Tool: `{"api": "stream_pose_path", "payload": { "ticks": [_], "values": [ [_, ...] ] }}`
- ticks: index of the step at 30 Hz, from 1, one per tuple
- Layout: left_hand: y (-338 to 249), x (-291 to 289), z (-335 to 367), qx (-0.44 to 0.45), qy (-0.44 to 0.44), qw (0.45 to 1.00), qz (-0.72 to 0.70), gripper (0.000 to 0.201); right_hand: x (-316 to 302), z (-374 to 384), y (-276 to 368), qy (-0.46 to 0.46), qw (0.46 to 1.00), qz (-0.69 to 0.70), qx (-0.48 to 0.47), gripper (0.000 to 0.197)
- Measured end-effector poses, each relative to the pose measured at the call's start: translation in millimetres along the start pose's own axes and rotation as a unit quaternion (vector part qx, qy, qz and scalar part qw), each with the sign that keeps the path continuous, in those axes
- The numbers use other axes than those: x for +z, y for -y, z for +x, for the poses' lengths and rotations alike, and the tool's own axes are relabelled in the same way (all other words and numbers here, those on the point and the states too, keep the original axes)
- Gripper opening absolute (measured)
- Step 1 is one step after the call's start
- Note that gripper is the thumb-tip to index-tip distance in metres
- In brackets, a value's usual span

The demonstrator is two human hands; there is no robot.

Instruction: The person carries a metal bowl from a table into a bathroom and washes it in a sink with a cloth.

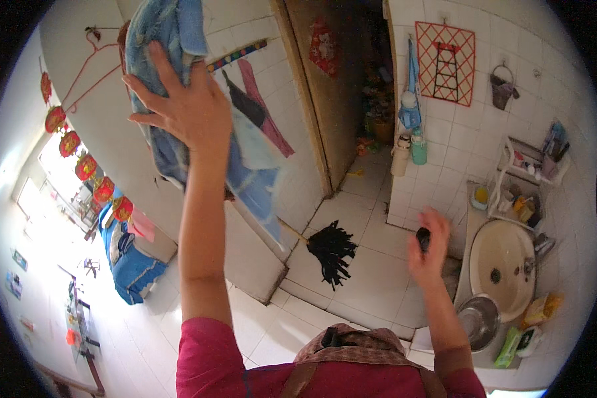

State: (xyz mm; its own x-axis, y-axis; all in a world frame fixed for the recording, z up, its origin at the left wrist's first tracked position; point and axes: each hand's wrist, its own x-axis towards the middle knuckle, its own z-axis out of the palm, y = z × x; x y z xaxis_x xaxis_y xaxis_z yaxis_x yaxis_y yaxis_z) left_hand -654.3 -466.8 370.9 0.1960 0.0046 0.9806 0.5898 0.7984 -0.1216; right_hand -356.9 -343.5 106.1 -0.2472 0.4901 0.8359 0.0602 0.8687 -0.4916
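My left hand reaches up at the wall on the left, fingers spread flat against a hanging blue cloth, probably a towel. Its lighter blue lower end hangs down to the right of my forearm. My right hand is out over the floor, left of the washbasin, slightly blurred, with its fingers apart. A small dark object shows between thumb and fingers; I cannot tell whether it touches the hand or lies behind it.
A black mop head lies on the tiled floor ahead. A metal bowl stands beside the basin, below a white shelf of small items. A red hanger and a dotted rail with cloths are on the left wall. Beyond is a doorway.
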Motion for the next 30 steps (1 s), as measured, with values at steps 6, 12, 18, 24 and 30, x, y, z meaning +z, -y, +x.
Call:
{"api": "stream_pose_path", "payload": {
  "ticks": [6,12,18,24,30],
  "values": [
    [111.2,94.5,-5.5,0.032,0.111,0.990,0.078,0.035,99.9,77.4,100.3,0.070,0.981,0.150,-0.106,0.051],
    [217.9,169.4,8.7,0.056,0.173,0.969,0.168,0.044,133.7,71.2,101.6,0.097,0.977,0.170,-0.082,0.049],
    [137.6,152.2,-31.6,-0.045,0.172,0.968,0.180,0.059,124.4,56.5,61.6,0.108,0.988,0.112,-0.018,0.039],
    [-13.4,107.1,-115.4,0.002,0.115,0.992,-0.050,0.047,85.3,56.3,12.0,0.112,0.989,0.097,0.005,0.031],
    [-201.6,63.2,-174.2,0.072,0.161,0.935,-0.309,0.036,20.0,55.7,-59.9,0.088,0.995,0.040,0.038,0.025]
  ]
}}
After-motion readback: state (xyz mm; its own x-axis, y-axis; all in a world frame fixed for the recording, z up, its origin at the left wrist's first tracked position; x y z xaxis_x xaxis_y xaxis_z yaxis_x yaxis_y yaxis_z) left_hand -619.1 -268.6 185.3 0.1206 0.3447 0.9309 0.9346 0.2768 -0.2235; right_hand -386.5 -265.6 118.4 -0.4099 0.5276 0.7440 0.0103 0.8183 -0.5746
